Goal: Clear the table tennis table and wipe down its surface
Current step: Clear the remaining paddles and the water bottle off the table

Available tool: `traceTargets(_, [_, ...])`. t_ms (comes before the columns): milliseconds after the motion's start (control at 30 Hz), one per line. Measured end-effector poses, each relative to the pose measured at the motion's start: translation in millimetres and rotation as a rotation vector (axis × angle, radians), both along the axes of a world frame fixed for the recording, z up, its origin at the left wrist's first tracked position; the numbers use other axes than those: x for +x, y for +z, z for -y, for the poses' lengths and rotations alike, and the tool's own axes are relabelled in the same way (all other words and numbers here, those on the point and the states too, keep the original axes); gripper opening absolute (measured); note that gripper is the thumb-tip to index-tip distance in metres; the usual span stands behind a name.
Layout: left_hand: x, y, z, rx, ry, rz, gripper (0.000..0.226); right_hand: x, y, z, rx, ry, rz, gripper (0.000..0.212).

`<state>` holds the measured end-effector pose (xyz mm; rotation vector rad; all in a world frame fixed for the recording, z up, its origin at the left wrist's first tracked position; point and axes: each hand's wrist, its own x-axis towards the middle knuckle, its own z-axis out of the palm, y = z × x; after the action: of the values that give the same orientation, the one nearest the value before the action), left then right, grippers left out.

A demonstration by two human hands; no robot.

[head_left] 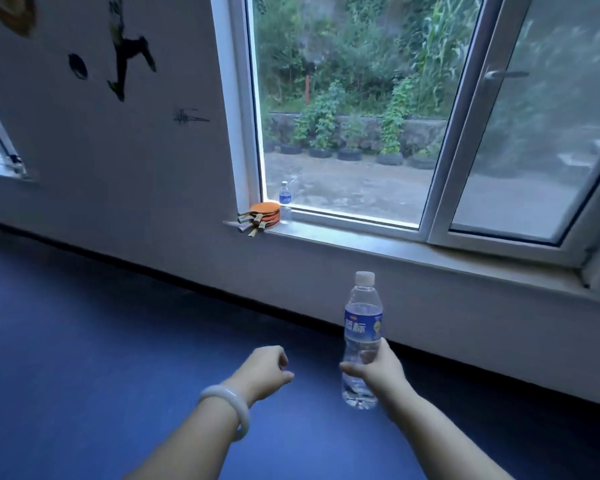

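One bottle (362, 337) upright in right hand (381, 367), gripped low | left hand (265, 370) loosely curled, empty | step: carry to sill (343, 237) | tip: set beside paddles (262, 216) and second bottle (285, 197), base flat, away from edge.

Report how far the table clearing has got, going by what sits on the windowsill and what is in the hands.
Looks done: a stack of paddles and a small water bottle already sit on the windowsill. In hand: the right hand grips another upright water bottle, apparently heading for the sill; the left hand holds nothing. Left: setting this bottle down, then wiping. No table or cloth is in view, so that progress cannot be judged.
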<state>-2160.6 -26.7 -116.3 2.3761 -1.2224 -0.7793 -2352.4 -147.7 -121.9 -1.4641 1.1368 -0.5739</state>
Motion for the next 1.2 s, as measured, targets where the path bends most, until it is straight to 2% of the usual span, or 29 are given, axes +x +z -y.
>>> traceTargets(333, [120.8, -15.1, 213.8, 0.016, -0.077, -0.006, 0.018, 116.8, -12.2, 192.1, 0.029, -0.056, -0.011, 0.053])
traceTargets(667, [244.5, -23.8, 371.1, 0.029, 0.108, -0.006, 0.024, 266.9, -17.1, 398.0, 0.042, 0.103, 0.033, 0.057])
traceTargets(933, [343.0, -43.8, 456.7, 0.058, 0.178, -0.063, 0.025, 386.3, -32.6, 493.2, 0.056, 0.193, -0.01, 0.042])
traceTargets(1200, [458.5, -62.2, 560.7, 0.077, 0.127, -0.089, 0.03, 487.0, -58.2, 571.3, 0.075, 0.106, -0.082, 0.041])
